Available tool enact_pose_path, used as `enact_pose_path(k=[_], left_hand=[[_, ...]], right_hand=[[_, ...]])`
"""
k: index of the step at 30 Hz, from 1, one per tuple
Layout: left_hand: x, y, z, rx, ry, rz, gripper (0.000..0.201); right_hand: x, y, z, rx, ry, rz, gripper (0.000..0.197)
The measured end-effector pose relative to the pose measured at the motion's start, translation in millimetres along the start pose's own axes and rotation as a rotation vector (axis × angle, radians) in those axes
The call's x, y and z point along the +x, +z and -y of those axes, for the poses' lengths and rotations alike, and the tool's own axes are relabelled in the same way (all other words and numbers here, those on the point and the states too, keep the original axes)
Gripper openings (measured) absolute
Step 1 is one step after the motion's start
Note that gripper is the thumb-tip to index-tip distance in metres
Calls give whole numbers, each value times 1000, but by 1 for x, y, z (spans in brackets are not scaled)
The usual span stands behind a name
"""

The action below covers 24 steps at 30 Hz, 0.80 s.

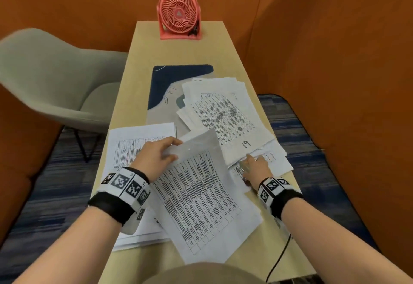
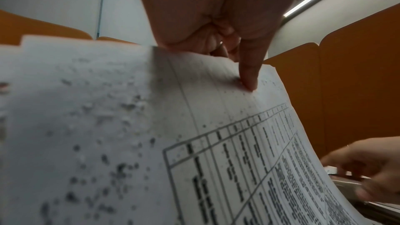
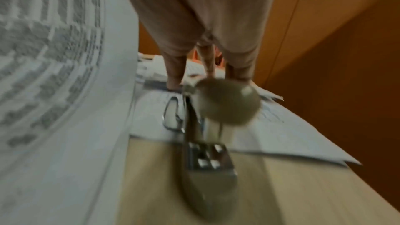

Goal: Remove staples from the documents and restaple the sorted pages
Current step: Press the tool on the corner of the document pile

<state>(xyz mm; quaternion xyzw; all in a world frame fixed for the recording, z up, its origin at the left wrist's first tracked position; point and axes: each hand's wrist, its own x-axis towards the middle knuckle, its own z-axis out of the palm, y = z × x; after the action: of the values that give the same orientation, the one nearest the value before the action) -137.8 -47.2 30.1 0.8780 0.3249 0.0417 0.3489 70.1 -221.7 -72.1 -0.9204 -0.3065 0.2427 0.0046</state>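
My left hand pinches the top corner of a printed table document and lifts that end off the table, so the pages curve up. In the left wrist view one fingertip presses on the document. My right hand reaches down to the right of it, over loose pages. Its fingers curl round the far end of a beige and metal stapler, which is blurred. The same stapler shows under the right hand in the left wrist view. In the head view the hand hides most of it.
A loose pile of pages, the top one marked 19, lies at the right. A second stack sits under my left arm. Farther back lie a blue and grey mat and a pink fan. A grey chair stands left; orange partitions enclose the narrow table.
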Motion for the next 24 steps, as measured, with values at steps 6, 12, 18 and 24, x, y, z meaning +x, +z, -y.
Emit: enact_pose_path(k=[6,12,18,24], left_hand=[[3,0,-2,-16,5,11,25],[2,-3,-3,-27,44,25,23],[-1,0,-3,-60,80,78,21],[-1,1,-2,-62,71,25,16]], right_hand=[[-44,-28,43,591,-465,-224,63],[-63,-35,59,950,-428,-314,23],[-56,-35,68,1208,-406,-90,18],[-56,-37,74,1309,-375,-68,41]])
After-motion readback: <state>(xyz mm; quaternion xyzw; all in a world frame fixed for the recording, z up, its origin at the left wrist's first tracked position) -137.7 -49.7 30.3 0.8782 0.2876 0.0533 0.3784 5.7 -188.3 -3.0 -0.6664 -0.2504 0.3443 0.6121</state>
